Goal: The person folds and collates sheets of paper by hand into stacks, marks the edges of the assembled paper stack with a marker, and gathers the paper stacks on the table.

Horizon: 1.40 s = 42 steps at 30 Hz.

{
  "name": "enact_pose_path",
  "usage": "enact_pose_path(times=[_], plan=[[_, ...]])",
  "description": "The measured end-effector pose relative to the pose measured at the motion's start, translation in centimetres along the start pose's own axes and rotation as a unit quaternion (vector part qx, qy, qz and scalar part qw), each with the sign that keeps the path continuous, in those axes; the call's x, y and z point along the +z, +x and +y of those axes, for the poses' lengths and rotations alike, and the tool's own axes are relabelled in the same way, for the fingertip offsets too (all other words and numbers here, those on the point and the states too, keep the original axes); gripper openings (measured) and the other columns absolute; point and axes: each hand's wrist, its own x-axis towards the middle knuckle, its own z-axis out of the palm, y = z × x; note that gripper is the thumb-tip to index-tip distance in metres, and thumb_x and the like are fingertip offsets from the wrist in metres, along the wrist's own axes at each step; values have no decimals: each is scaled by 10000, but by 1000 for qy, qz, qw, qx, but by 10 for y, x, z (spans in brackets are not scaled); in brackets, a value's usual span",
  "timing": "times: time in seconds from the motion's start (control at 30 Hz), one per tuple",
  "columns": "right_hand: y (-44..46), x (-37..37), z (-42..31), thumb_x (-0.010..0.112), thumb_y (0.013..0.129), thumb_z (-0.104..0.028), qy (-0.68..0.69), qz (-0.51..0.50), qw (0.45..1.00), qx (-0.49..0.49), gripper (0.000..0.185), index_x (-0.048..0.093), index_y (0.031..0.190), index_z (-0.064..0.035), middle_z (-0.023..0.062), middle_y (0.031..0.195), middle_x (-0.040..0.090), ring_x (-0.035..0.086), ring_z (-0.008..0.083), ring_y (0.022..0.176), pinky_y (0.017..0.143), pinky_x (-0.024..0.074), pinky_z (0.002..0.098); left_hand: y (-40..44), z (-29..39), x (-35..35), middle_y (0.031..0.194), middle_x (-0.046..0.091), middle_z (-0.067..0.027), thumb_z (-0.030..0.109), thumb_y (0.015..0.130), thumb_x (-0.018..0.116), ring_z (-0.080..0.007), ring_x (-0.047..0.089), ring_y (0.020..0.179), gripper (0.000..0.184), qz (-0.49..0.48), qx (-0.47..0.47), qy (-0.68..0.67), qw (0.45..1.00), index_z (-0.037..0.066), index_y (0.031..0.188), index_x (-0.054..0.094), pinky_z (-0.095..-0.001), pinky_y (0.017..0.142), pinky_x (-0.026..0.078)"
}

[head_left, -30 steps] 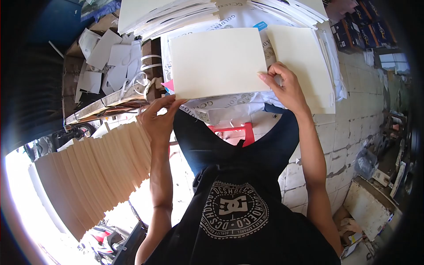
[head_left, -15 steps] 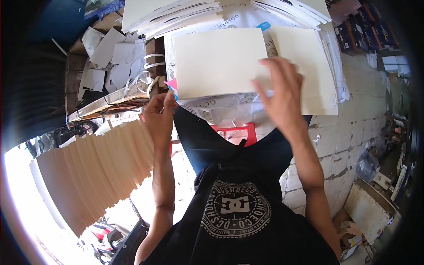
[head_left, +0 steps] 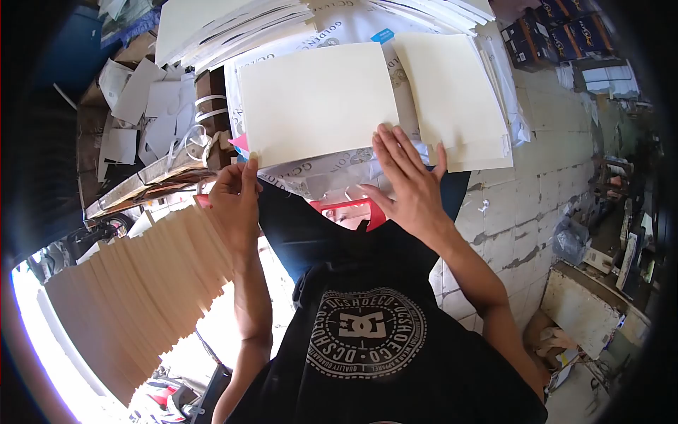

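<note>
left hand (head_left: pixel 237 203) curled, thumb at the near left corner of a blank, straight-edged cream sheet (head_left: pixel 318 99), cannot tell if pinching, right hand (head_left: pixel 409 182) open, fingers spread at its near right corner, sheet on printed wrapping (head_left: pixel 346 22), narrow gap before the second sheet (head_left: pixel 452 88) rightward, fanned stacks (head_left: pixel 233 30) beyond

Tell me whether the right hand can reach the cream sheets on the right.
Probably yes: the right hand is at the lower left corner of the cream sheets on the right, with nothing visible blocking the way.
</note>
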Motion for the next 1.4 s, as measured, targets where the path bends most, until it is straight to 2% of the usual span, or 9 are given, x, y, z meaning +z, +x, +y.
enact_pose_path(times=[0.13,0.33,0.47,0.6,0.7,0.83,0.97,1.13,1.4], plan=[[31,-14,-29,788,738,-429,107,3,993,-53,838,446,1435,-113,85,1513,398,391,229,1385,1123,91,541,-30,5,4,646,575,9,298,929,678,-43,499,580,291,-37,-58,-63,996,21,840,649,-199,531,352],[90,36,-81,766,777,-226,56,138,955,-258,564,557,1271,-51,157,1238,610,604,273,1131,928,483,413,-62,-2,-3,741,589,-8,256,1004,551,-58,505,630,263,45,26,-211,976,10,945,623,-204,570,370],[134,-51,-75,704,834,-66,390,308,853,-160,248,616,1057,-4,105,794,676,655,182,652,595,525,324,-60,28,1,951,620,-82,260,1040,455,-124,566,872,353,-5,82,-178,981,-31,1227,528,-254,735,455],[132,-111,-43,554,979,-106,636,353,683,-63,331,529,1293,-3,133,1042,700,693,238,867,706,572,306,-31,56,15,1104,617,-109,287,1043,447,-138,554,1014,441,-34,146,-25,988,-37,1342,449,-273,848,460],[106,-106,-38,642,949,-146,702,309,634,100,359,543,1236,47,68,902,706,653,85,827,701,508,207,-16,87,17,1046,642,-77,286,1021,516,-102,571,927,397,25,76,-121,989,-23,1271,521,-247,827,455],[46,-43,54,721,882,-252,231,284,923,121,503,535,1256,28,159,1065,679,655,280,1008,871,505,399,37,48,3,886,661,-31,283,963,628,-56,561,759,385,3,151,11,988,-38,1169,573,-226,662,442],[-16,-25,137,779,780,-431,-158,248,885,361,612,584,1215,-47,146,1200,549,492,344,1130,954,361,498,62,7,0,811,628,-48,314,940,652,-56,524,659,420,-56,137,102,984,-66,1114,607,-231,585,412],[-45,-23,211,761,814,-385,189,258,881,349,395,650,1007,-59,83,955,623,555,265,946,853,405,444,59,14,8,810,603,-49,331,912,686,-84,544,714,466,-56,101,202,972,-32,1190,600,-246,586,431],[-29,-31,205,696,871,-151,99,262,915,291,120,662,861,-36,61,794,640,539,193,744,700,437,319,22,53,11,1011,636,-65,173,947,639,-98,570,853,357,-15,224,37,974,-45,1223,579,-232,731,456]])
